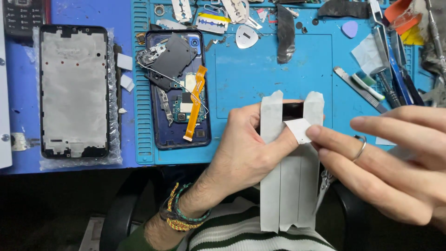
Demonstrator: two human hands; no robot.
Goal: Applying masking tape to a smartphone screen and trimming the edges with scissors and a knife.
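White tape strips, long axis vertical

Bright, even light falls from above on the blue mat, and colours come through clean. The phone frame in its plastic wrap shows a soft sheen, no harsh glare. Shadows stay short and faint. The right hand looms close and slightly soft. Below the table edge, everything drops into deep darkness.
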